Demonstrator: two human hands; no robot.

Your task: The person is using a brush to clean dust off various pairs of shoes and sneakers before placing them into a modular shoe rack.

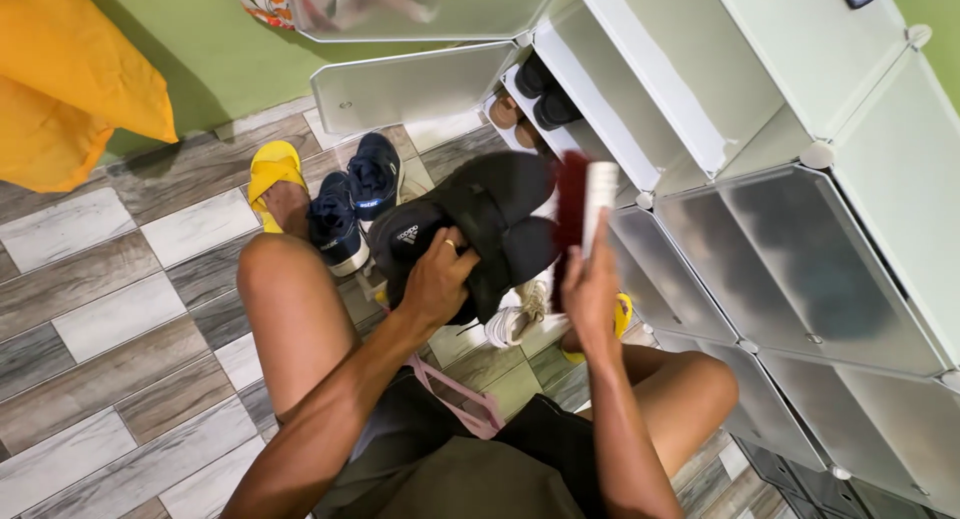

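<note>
My left hand (437,279) grips a black slide sandal (480,224) from below, holding it up in front of me over my knees. My right hand (590,284) holds a brush with a white handle and dark red bristles (585,204), its bristle side against the right edge of the sandal. Both hands are just in front of a white plastic shoe cabinet (760,99).
A pair of dark blue sneakers (355,199) stands on the wood-look tile floor beside my foot in a yellow slide (275,169). A white shoe (520,319) lies under the sandal. An open cabinet door (410,84) shows dark shoes (545,94) inside. Yellow cloth (70,79) hangs at top left.
</note>
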